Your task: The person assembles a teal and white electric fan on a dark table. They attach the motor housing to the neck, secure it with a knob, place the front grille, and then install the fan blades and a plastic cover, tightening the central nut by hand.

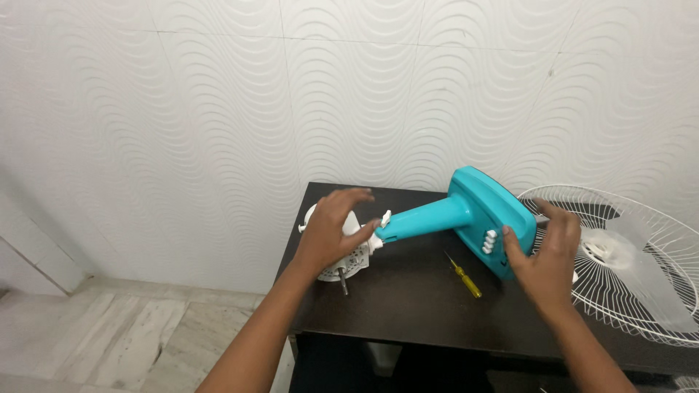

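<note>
left hand (331,229) on white motor (349,255), right hand (546,255) at teal fan base (488,218)

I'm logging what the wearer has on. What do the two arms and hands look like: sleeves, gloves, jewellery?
Both arms are bare up to the frame edge, with no sleeves in view. The left hand and right hand wear no gloves, and no rings, watch or bracelets show. Nothing is marked or taped on either.
</note>
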